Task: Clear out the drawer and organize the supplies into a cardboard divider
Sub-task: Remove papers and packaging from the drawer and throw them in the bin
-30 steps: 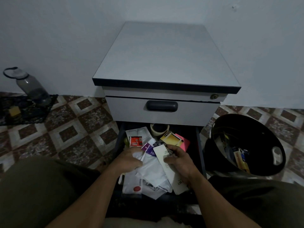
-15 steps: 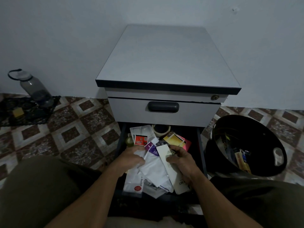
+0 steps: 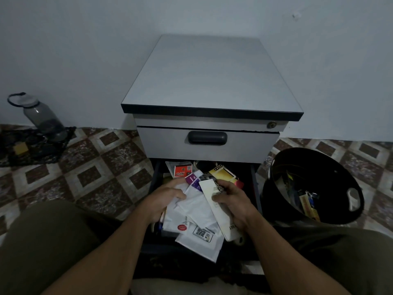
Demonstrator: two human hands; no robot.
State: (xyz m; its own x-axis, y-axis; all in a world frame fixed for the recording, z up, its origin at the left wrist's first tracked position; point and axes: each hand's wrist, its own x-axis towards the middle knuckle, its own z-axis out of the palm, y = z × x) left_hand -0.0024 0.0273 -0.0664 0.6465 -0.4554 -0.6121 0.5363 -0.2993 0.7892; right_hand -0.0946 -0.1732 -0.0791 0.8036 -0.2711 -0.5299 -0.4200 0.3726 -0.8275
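Step in hand: gathering the loose paper goods out of the open drawer (image 3: 254, 182), an early stage of emptying it.
Left hand (image 3: 164, 199): fingers curled onto the white packets (image 3: 197, 209) at the drawer's left side, gripping them from above. In this dim light it is hard to tell how many layers it has caught.
Right hand (image 3: 234, 202): thumb and fingers pinch the long white card (image 3: 221, 219), which lies diagonally toward the drawer's front right corner.
Still in the drawer: a red packet (image 3: 182, 170), a purple packet (image 3: 192, 180) and a yellow packet (image 3: 223, 174) toward the back edge, under the cabinet (image 3: 212, 81).
Cardboard divider: not in view.
Doing it well: close both hands toward each other so the slippery packets are squeezed into 1 bundle, get fingers under the lowest sheet, then lift level; the lowest packet overhangs the front edge and could slide off.
Beside the drawer: a black bin (image 3: 270, 194) on the right, already holding items.
Change over 1.0 s: both hands have kept their grips; the bundle has crept toward the front edge, and a packet with a square code label now shows more fully at the bottom.
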